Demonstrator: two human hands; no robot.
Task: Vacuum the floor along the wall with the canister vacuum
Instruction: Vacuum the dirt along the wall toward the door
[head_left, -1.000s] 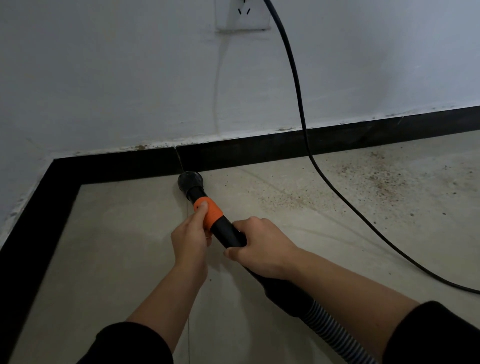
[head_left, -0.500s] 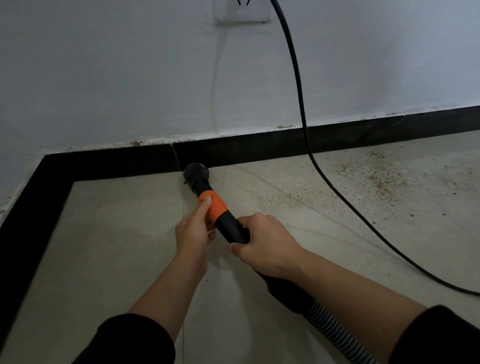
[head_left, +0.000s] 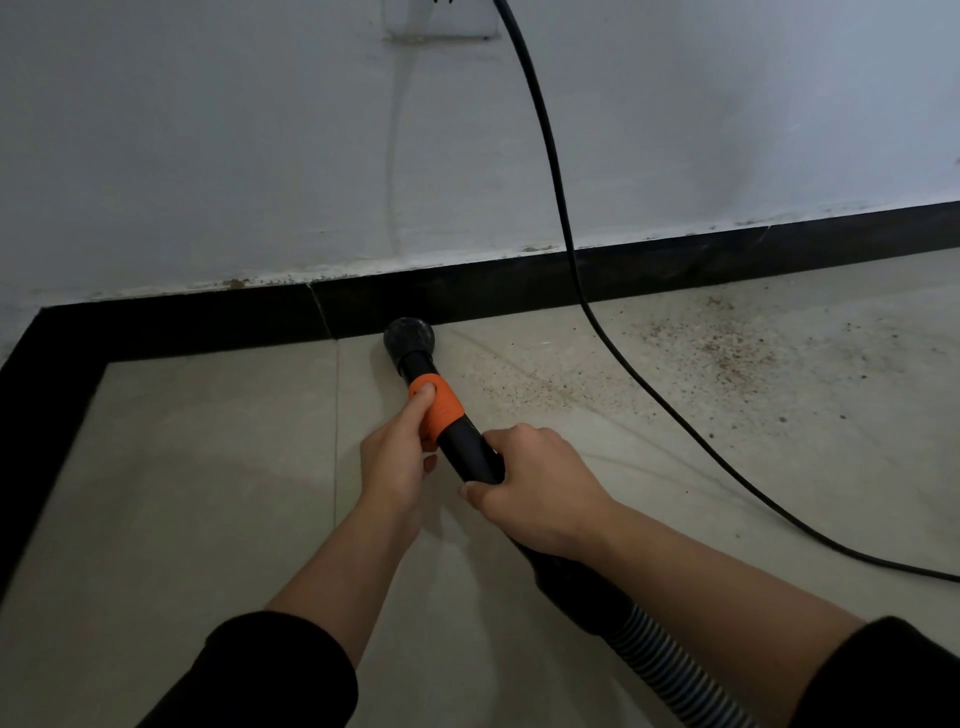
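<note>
At the skirting (head_left: 519, 291), brush nozzle (head_left: 410, 338); fingers (head_left: 422, 402) of left hand (head_left: 395, 462) and right hand (head_left: 535, 493) around wand (head_left: 465, 449).

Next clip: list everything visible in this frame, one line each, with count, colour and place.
wall: one, whitish, upper half
socket plate: one, white, on the wall at the top edge
power cord: one, black, down the wall, then right across the floor
baseboard: one, black, foot of wall, turning the left corner
floor: beige tiles
debris: many brownish specks, mostly right of the cord
vacuum nozzle: one, black, round, at the baseboard
orange collar: one, behind the nozzle
black tube: one, between the hands
hose: one, ribbed, bottom right
left hand: grips the collar
right hand: grips the tube
sleeves: two, black, bottom
</note>
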